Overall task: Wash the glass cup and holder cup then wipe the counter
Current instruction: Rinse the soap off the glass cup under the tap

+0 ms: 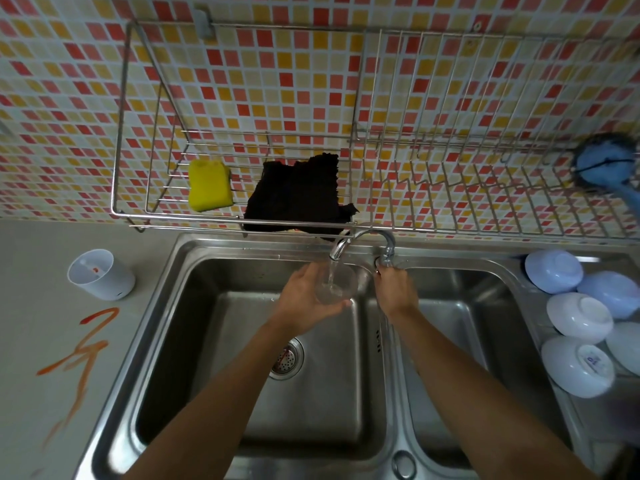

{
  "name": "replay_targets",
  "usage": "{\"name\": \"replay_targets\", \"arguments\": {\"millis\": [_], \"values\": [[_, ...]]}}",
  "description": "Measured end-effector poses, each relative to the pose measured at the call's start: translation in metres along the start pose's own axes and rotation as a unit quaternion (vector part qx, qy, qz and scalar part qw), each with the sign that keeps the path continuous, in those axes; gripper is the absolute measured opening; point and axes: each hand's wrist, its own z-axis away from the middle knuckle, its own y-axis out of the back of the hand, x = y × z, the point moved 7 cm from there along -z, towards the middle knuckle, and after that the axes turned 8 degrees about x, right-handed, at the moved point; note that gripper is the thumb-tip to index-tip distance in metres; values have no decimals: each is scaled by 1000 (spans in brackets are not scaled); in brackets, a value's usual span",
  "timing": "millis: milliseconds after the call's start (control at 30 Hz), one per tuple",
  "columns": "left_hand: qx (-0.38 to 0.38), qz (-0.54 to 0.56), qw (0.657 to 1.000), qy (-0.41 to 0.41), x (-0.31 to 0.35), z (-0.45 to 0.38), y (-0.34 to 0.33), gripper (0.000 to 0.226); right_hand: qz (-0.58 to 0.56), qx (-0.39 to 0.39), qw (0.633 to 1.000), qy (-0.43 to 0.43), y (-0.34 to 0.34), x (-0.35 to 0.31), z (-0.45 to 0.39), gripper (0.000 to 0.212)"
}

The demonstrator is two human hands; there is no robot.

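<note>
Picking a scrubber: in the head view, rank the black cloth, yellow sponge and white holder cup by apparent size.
1. Black cloth, clearly largest.
2. and 3. White holder cup and yellow sponge look alike; unranked.

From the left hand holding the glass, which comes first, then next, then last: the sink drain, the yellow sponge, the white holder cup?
Measured from the left hand in the head view:
1. Sink drain: just below the hand, in the left basin.
2. Yellow sponge: up on the wire rack, to the left.
3. White holder cup: far left on the counter.
</note>
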Motion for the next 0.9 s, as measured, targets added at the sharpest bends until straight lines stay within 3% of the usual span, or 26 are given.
{"name": "replay_targets", "arguments": {"millis": [133,467,633,733,900], "values": [[-31,-9,999,-33,8,-1,-9,69,8,4,1000,8,-1,1,0,15],[-10,13,1000,-2,-9,4,-2,70,4,19,999,25,-2,0,-1,19],[-44,9,998,-37,4,-1,-10,72,1,22,999,29,0,1,0,18],[-20,18,999,-31,2,-4,-5,64,-17,31,999,23,2,4,-1,21],[-1,15,999,-39,-3,-8,4,79,-52,44,998,16,5,8,-2,24]]}}
